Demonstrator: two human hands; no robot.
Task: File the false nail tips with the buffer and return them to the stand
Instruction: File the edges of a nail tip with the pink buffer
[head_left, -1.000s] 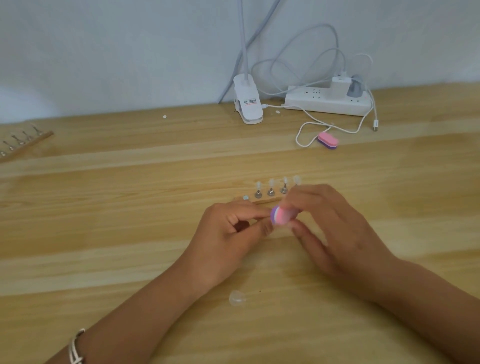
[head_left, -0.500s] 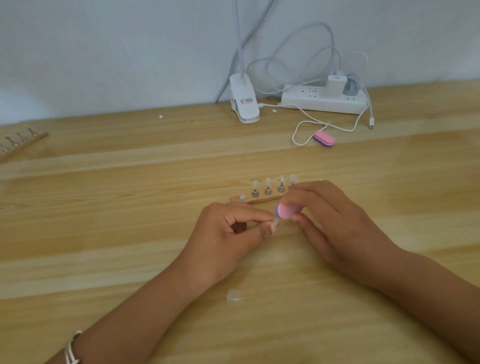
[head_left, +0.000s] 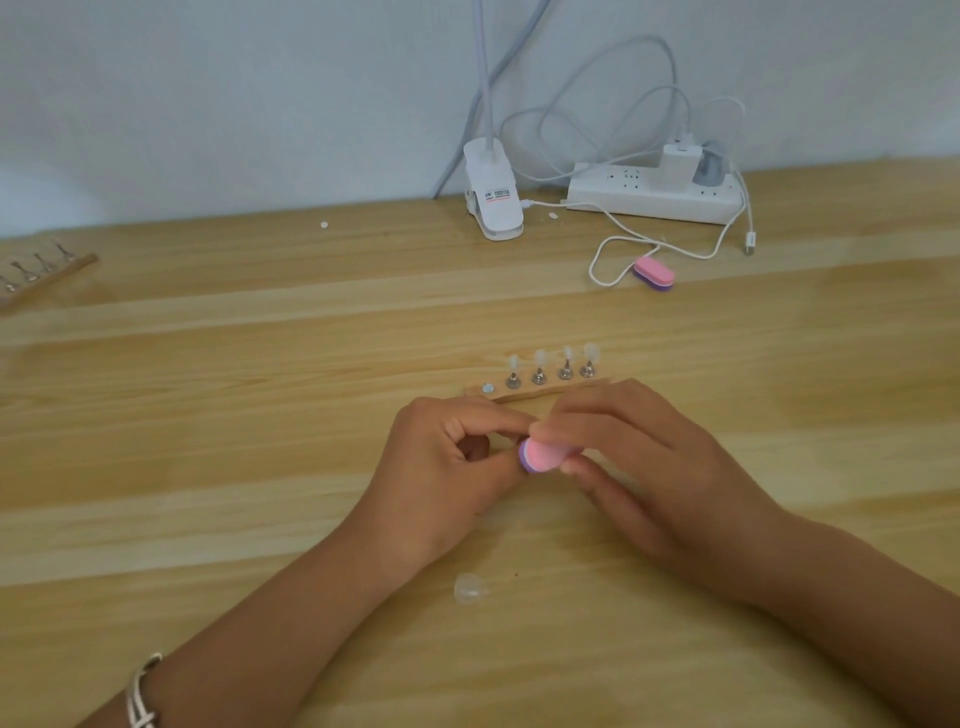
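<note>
Right hand (head_left: 639, 457): thumb and fingers pinch pink-purple buffer (head_left: 543, 456). Left hand (head_left: 447, 467): fingers curled, thumb and forefinger tight at buffer's end; what they hold is hidden. Stand (head_left: 524, 393) at 12 o'clock, just beyond fingers, four nail tips (head_left: 565, 356) upright on pegs. Loose clear tip (head_left: 470, 588) at 6 o'clock. Second buffer (head_left: 653, 273) at 1 o'clock.
</note>
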